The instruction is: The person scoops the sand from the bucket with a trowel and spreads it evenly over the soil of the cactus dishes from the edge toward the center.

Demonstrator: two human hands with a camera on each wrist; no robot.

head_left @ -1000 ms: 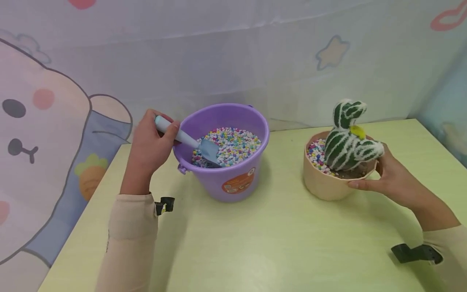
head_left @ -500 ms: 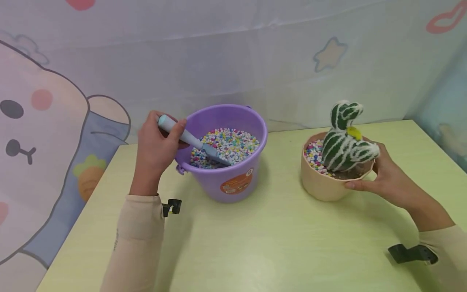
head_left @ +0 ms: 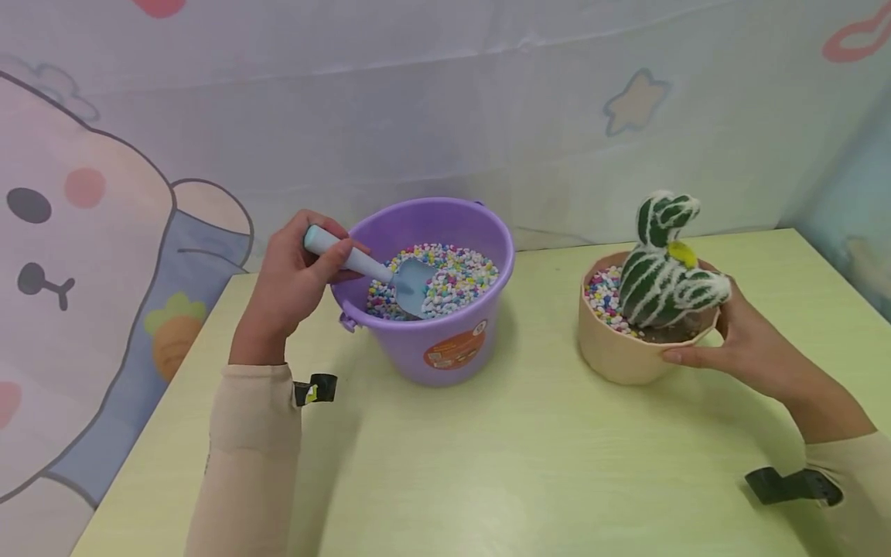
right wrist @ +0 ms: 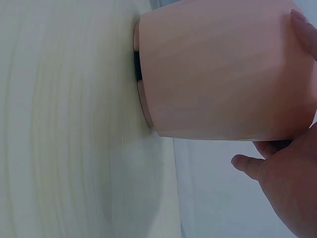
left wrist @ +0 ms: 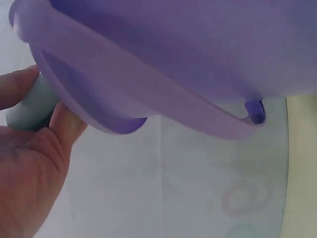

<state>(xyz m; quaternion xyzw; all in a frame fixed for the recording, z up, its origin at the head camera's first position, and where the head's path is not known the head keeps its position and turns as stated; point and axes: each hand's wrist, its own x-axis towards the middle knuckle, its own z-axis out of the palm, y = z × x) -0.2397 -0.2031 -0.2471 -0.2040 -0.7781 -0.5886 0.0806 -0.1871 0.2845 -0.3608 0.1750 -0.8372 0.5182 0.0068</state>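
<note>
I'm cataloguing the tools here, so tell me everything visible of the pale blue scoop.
The pale blue scoop looks like plastic, with a thick rounded handle, minty at its end, and a broad blade. It slants handle-up, blade down inside the purple plastic bucket, touching the small multicoloured pebbles. The person's left hand grips the handle. How deep the blade's tip sits is unclear.

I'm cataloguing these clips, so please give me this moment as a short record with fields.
Left hand: grips the blue scoop by its handle
Scoop blade: in the purple bucket, among multicoloured pebbles
Right hand: holds the peach pot at its side and rim
Pot contents: striped green cactus, more pebbles, a bare brown patch
Table: pale yellow-green, under bucket and pot
Backdrop: printed with a cartoon animal and a star
</note>
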